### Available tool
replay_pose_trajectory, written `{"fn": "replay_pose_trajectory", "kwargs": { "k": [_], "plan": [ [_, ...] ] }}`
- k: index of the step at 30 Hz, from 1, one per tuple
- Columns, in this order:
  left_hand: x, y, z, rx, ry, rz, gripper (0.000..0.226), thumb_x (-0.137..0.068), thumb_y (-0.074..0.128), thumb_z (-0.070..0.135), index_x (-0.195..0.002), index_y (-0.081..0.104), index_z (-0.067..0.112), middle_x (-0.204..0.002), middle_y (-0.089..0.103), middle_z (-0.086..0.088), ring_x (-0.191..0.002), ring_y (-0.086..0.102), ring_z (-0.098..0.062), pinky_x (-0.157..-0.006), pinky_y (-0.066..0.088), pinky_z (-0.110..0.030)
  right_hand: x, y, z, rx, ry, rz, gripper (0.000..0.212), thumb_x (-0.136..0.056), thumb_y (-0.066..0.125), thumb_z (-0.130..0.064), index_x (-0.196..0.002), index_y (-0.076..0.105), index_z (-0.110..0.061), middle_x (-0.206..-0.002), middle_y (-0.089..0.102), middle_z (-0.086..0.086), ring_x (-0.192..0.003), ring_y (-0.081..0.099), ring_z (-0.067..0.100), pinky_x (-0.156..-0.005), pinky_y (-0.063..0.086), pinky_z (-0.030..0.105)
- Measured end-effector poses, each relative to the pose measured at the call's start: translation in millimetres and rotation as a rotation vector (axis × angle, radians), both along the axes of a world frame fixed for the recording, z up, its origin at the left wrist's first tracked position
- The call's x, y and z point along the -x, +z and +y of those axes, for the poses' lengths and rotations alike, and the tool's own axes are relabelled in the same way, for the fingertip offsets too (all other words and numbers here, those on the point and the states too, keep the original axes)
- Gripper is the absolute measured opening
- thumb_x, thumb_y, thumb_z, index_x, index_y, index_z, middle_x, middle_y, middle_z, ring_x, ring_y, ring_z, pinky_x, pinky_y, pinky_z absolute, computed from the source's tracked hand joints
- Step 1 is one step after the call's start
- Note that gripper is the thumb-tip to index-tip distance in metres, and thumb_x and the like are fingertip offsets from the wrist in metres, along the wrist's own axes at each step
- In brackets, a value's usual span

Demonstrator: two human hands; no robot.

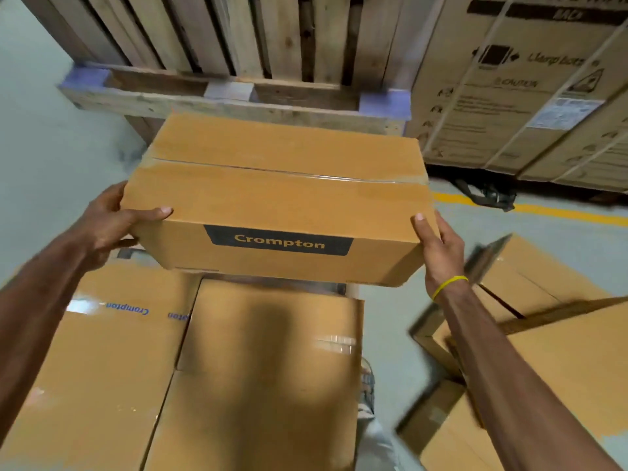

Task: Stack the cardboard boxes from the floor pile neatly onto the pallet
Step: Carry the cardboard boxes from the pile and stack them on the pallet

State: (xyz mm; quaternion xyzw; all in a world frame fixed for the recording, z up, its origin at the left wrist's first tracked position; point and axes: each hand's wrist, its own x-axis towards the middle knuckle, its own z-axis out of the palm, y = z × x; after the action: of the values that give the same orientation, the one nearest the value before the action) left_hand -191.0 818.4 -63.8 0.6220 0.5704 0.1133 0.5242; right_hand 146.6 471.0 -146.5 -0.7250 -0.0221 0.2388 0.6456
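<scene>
A long, rectangular cardboard box (pixel 278 195), smooth brown with tape along its top seam and "Crompton" printed on the near side, is held up by both hands. The left hand (pixel 115 222) grips its left end and the right hand (pixel 438 246) its right end, thumbs on the top edge and fingers hidden. Beyond the box lies a rough wooden pallet (pixel 217 103). Below it are flat taped floor boxes (pixel 265 368), blurred to the right.

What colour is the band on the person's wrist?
Yellow; the band circles the right wrist, best seen in the head view.
</scene>
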Motion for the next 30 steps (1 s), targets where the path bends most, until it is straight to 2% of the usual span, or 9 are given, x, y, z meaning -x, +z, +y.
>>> {"fn": "replay_pose_trajectory", "kwargs": {
  "k": [3, 7, 9, 13, 16, 20, 25, 28, 30],
  "plan": [
    [-10, -63, 21, -0.010, 0.004, 0.035, 0.072, -0.072, 0.089, 0.033, -0.138, 0.059, 0.041, -0.134, 0.067, 0.011, -0.123, 0.062, -0.023, -0.101, 0.051, -0.050, -14, -62, 14, -0.019, 0.045, 0.008, 0.027, -0.097, 0.067, -0.026, -0.122, 0.067, -0.036, -0.117, 0.073, -0.013, -0.111, 0.067, 0.007, -0.088, 0.051, 0.019],
    [-21, -166, 46, -0.058, -0.034, 0.023, 0.049, -0.083, 0.084, 0.018, -0.118, 0.065, 0.046, -0.116, 0.071, 0.018, -0.117, 0.065, -0.017, -0.100, 0.050, -0.045, -25, -154, 19, -0.026, 0.099, -0.006, 0.039, -0.097, 0.065, -0.021, -0.137, 0.062, -0.021, -0.126, 0.070, -0.005, -0.121, 0.064, 0.016, -0.101, 0.050, 0.028],
    [-24, -214, 52, -0.049, -0.090, 0.009, 0.047, -0.087, 0.080, 0.008, -0.120, 0.066, 0.038, -0.111, 0.073, 0.019, -0.111, 0.066, -0.014, -0.097, 0.052, -0.038, -30, -195, 18, 0.001, 0.114, -0.002, 0.042, -0.097, 0.065, -0.021, -0.139, 0.061, -0.020, -0.128, 0.070, -0.003, -0.123, 0.063, 0.018, -0.105, 0.048, 0.033],
    [-17, -286, 58, -0.008, -0.217, 0.072, 0.062, -0.085, 0.079, 0.002, -0.140, 0.061, 0.021, -0.132, 0.069, -0.003, -0.118, 0.065, -0.021, -0.086, 0.057, -0.022, -32, -253, 11, 0.088, 0.145, 0.035, 0.043, -0.096, 0.068, -0.020, -0.138, 0.062, -0.022, -0.128, 0.070, -0.003, -0.123, 0.063, 0.018, -0.108, 0.047, 0.035],
    [-15, -330, 62, 0.017, -0.207, 0.130, 0.071, -0.080, 0.083, 0.001, -0.143, 0.059, 0.022, -0.133, 0.068, -0.007, -0.124, 0.063, -0.025, -0.102, 0.050, -0.035, -28, -285, 9, 0.162, 0.182, 0.049, 0.040, -0.096, 0.068, -0.019, -0.135, 0.064, -0.025, -0.122, 0.072, -0.006, -0.106, 0.067, 0.006, -0.100, 0.051, 0.030],
    [-14, -370, 66, 0.019, -0.207, 0.208, 0.079, -0.078, 0.084, -0.002, -0.148, 0.050, 0.017, -0.133, 0.065, -0.011, -0.122, 0.062, -0.028, -0.095, 0.048, -0.037, -16, -317, 11, 0.254, 0.226, 0.063, 0.040, -0.097, 0.066, -0.017, -0.136, 0.063, -0.026, -0.101, 0.071, -0.018, -0.081, 0.064, -0.013, -0.072, 0.048, 0.009],
    [-3, -395, 70, 0.013, -0.252, 0.334, 0.082, -0.074, 0.088, -0.003, -0.144, 0.046, 0.007, -0.122, 0.063, -0.011, -0.112, 0.061, -0.027, -0.091, 0.050, -0.040, -4, -342, 8, 0.275, 0.330, 0.122, 0.052, -0.097, 0.063, -0.010, -0.144, 0.055, -0.032, -0.124, 0.068, -0.019, -0.100, 0.061, -0.018, -0.085, 0.042, 0.016],
    [7, -410, 71, -0.004, -0.296, 0.397, 0.056, -0.070, 0.090, -0.004, -0.117, 0.064, 0.009, -0.093, 0.068, 0.000, -0.093, 0.064, -0.018, -0.078, 0.052, -0.032, -1, -356, 6, 0.270, 0.369, 0.140, 0.057, -0.096, 0.064, -0.008, -0.146, 0.053, -0.032, -0.130, 0.067, -0.017, -0.114, 0.060, -0.009, -0.097, 0.044, 0.020],
    [15, -420, 70, -0.008, -0.320, 0.419, 0.051, -0.067, 0.093, 0.002, -0.109, 0.066, 0.014, -0.086, 0.069, 0.003, -0.091, 0.064, -0.019, -0.080, 0.054, -0.037, 0, -364, 6, 0.274, 0.372, 0.150, 0.059, -0.096, 0.064, -0.009, -0.148, 0.050, -0.034, -0.133, 0.065, -0.017, -0.115, 0.060, -0.009, -0.093, 0.044, 0.020]
  ]
}}
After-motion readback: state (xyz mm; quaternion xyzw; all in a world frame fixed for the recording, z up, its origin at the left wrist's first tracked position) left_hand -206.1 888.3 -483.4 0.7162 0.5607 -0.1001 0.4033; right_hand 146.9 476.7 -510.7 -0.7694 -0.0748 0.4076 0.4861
